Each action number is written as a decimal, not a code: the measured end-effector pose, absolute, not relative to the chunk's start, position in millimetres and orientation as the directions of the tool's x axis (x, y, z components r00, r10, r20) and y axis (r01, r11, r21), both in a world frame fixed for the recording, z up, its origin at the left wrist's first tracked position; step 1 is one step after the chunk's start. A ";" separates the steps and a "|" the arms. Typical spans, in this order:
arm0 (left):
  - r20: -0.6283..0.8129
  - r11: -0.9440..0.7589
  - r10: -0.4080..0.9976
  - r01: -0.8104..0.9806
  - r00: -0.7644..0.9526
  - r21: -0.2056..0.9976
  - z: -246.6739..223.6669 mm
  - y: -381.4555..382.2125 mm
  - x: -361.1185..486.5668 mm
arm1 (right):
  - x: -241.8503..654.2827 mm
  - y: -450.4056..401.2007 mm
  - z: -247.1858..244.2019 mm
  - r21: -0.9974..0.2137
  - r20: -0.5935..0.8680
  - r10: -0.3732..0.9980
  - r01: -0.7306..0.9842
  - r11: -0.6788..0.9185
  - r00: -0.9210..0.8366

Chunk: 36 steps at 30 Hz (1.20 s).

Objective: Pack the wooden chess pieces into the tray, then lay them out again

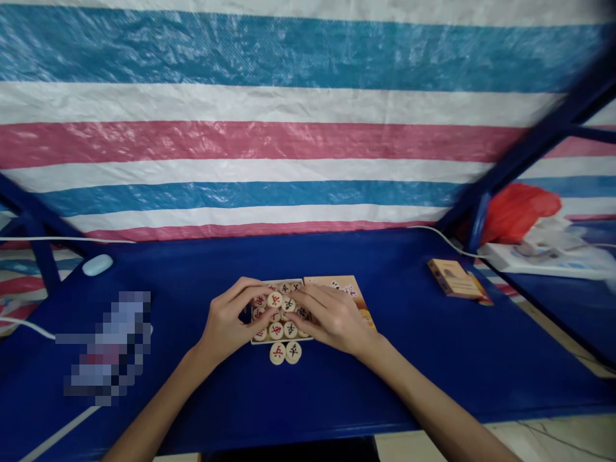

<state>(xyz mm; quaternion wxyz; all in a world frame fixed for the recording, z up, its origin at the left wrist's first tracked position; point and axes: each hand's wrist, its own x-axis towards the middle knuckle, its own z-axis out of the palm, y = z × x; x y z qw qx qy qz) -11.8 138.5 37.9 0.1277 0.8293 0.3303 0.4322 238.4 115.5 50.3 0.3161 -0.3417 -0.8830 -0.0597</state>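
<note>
At the lower middle of the frame we see both hands meeting over a small tray (pixel 253 341) of round game pieces (pixel 276 330) that sits on a blue table (pixel 409 359). The left hand (pixel 230 321) curls over the tray's left side, its fingertips resting on the pieces. The right hand (pixel 332 319) lies over the tray's right side, fingers stretched leftward onto the pieces. We cannot tell whether either hand has a piece pinched between its fingers. The pieces are pale discs marked in red or black, packed close together in the tray. Two loose pieces (pixel 285 353) lie side by side on the table just below the tray's near edge, touching each other. A flat printed lid (pixel 342 286) lies just beside the tray, partly under the right hand. Toward the right, well apart, lies a small box (pixel 455 278). A pale oval object (pixel 97 264) sits at the left, a red bag (pixel 517 210) at the far right, and a striped sheet (pixel 269 115) fills the upper frame.
</note>
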 end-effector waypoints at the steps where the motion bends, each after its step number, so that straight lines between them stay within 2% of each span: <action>1: 0.629 -0.742 0.666 0.445 0.402 0.501 38.2 139.1 -12.3 | 239.5 115.8 50.3 -0.123 0.615 0.568 0.645 0.755 -0.548; 7: 0.584 -0.737 0.674 0.457 0.451 0.498 38.5 140.6 -11.0 | 243.6 116.1 52.6 -0.238 0.636 0.617 0.642 0.729 -0.465; 17: 0.577 -0.734 0.679 0.414 0.455 0.538 38.7 138.0 -13.4 | 241.0 114.6 52.9 -0.260 0.638 0.603 0.603 0.754 -0.479; 24: 0.580 -0.730 0.683 0.395 0.444 0.558 36.8 135.6 -13.9 | 238.7 113.6 48.6 -0.342 0.630 0.637 0.578 0.741 -0.443; 29: 0.595 -0.677 0.724 0.522 0.348 0.518 37.4 143.6 -9.0 | 234.4 122.6 46.9 -0.390 0.565 0.729 0.652 0.650 -0.388; 32: 0.533 -0.628 0.762 0.622 0.368 0.468 34.9 149.6 -8.8 | 233.1 126.8 45.5 -0.355 0.516 0.759 0.708 0.611 -0.396; 36: 0.497 -0.613 0.776 0.650 0.389 0.449 31.8 153.0 -10.7 | 233.4 127.2 44.1 -0.323 0.469 0.769 0.726 0.607 -0.434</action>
